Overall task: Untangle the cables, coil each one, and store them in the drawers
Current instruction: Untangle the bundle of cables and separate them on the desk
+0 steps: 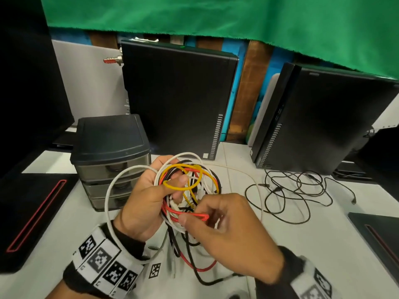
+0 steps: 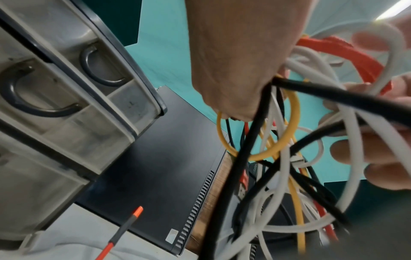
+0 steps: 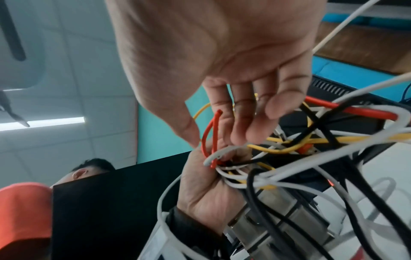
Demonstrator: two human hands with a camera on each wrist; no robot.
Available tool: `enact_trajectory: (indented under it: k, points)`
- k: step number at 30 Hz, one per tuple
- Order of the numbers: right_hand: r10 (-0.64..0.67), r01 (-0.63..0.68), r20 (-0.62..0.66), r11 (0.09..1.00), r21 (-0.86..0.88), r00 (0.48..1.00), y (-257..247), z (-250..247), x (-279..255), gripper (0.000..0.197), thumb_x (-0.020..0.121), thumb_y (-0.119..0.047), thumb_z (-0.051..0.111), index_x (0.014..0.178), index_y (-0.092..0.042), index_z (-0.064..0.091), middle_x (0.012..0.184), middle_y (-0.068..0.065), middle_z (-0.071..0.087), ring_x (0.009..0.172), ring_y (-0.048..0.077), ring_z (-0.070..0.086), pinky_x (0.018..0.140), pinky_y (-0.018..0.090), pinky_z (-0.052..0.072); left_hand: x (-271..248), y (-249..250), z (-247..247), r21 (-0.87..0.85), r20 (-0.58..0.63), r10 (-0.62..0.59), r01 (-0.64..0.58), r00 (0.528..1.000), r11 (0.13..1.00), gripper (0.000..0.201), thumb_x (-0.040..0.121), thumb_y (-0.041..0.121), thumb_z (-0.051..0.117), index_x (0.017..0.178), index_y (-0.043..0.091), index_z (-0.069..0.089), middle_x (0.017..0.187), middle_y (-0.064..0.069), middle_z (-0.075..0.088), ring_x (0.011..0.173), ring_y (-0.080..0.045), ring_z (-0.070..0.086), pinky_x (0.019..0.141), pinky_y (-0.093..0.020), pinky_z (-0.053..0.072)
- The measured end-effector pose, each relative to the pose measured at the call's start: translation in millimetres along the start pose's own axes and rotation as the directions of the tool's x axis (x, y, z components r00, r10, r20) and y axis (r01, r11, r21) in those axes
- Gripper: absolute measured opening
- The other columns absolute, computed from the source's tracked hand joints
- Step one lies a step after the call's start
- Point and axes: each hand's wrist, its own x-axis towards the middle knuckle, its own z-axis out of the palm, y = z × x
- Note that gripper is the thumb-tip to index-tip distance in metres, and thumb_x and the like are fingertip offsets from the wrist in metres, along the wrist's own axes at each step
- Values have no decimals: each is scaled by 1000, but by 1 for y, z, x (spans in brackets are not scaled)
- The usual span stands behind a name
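1. Position: the tangle of cables [image 1: 187,190], made up of white, black, red and yellow strands, is held above the bench [image 1: 280,244], in front of the drawer unit [image 1: 112,160]. Its drawers all appear closed.
2. Left hand [image 1: 146,199]: fingers curled round the bundle, carrying its weight. A white cable [image 1: 108,195] loops out and runs round the left wrist.
3. Right hand [image 1: 226,229]: thumb and fingers pinch a folded loop of the red cable [image 1: 194,215], seen folded double in the right wrist view.
4. Risk: drawing the red loop while the left hand grips the whole bundle tightly would likely cinch the crossings over the yellow cable [image 1: 183,175] and harden the knot.
5. Risk: the white loop round the wrist may snag and drag the bundle as the hands separate.
6. Risk: the tails hanging to the bench could catch one another and pull connectors through the tangle; a sharp tug may strain a plug.
7. Risk: a separate thin black cable [image 1: 298,190] lies loose on the bench to the right; lowering the bundle onto it would re-tangle it.
8. Risk: with both hands occupied, no drawer can be opened.
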Motion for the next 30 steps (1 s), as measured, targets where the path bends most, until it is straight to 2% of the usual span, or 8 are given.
enact_trajectory:
  k: [3, 7, 11, 14, 18, 22, 26, 30]
  points:
    - [-48, 63, -110, 989, 137, 993, -2, -8, 7, 24, 75, -42, 64, 73, -19, 72, 69, -3, 69, 64, 12, 61, 57, 22, 49, -1, 1, 3, -24, 16, 6, -5, 1000, 1000, 48, 73, 5, 80, 116, 6, 58, 71, -5, 61, 48, -7, 49, 45, -17, 44]
    - [-154, 186, -518, 983, 9, 841, 10, -47, 31, 11, 86, -15, 62, 83, -20, 71, 76, -9, 67, 74, 7, 60, 62, 16, 48, -1, 5, 1, -22, 72, -28, 30, 997, 999, 66, 65, 19, 88, 120, 6, 55, 60, -3, 51, 46, -11, 43, 44, -20, 42]
    - [0, -17, -92, 983, -183, 996, 32, -68, 58, 22, 96, -31, 60, 115, -34, 70, 114, -21, 67, 109, -6, 57, 79, 10, 43, -3, 7, 2, -102, 106, -41, 51, 994, 993, 63, 65, 20, 89, 118, 12, 55, 54, -8, 44, 44, -14, 43, 44, -21, 43]
    - [-5, 21, 84, 982, -187, 996, 36, -64, 59, 18, 97, -33, 61, 106, -29, 76, 97, -15, 74, 89, 0, 65, 75, 17, 51, -3, 9, 3, -100, 49, -63, 68, 997, 993, 39, 77, 8, 66, 115, 10, 54, 61, -7, 54, 47, -16, 53, 48, -25, 53]
    - [-87, 39, -191, 970, -241, 978, 43, -73, 64, 16, 97, -29, 59, 96, -24, 75, 86, -11, 71, 77, 2, 63, 72, 21, 51, -1, 11, -1, -95, -2, -65, 64, 998, 993, 25, 83, 12, 58, 108, 9, 57, 72, -6, 59, 76, -26, 74, 62, -40, 61]
    - [60, -110, -593, 993, -50, 803, 69, -108, 74, 19, 98, -20, 56, 86, -15, 71, 74, 0, 65, 64, 9, 56, 60, 29, 48, 2, 15, -3, -56, -53, -59, 56, 997, 997, 28, 89, 19, 50, 116, 16, 53, 71, -5, 56, 80, -31, 74, 53, -38, 60]
    - [287, -282, -580, 954, 101, 762, 97, -142, 73, 18, 96, -16, 58, 86, -15, 72, 68, -2, 59, 61, 13, 52, 59, 30, 44, 3, 24, -9, -37, -77, -12, 9, 997, 999, 14, 93, 22, 48, 87, 10, 49, 65, -1, 41, 42, -13, 48, 40, -21, 38]
    - [406, -516, -455, 844, -146, 793, 119, -143, 63, 17, 95, -29, 60, 108, -23, 70, 98, 0, 71, 95, 21, 64, 92, 41, 53, 4, 33, -16, -36, -44, 13, -14, 999, 999, 29, 99, 24, 42, 71, 15, 38, 60, 1, 31, 32, -8, 34, 40, -21, 17]
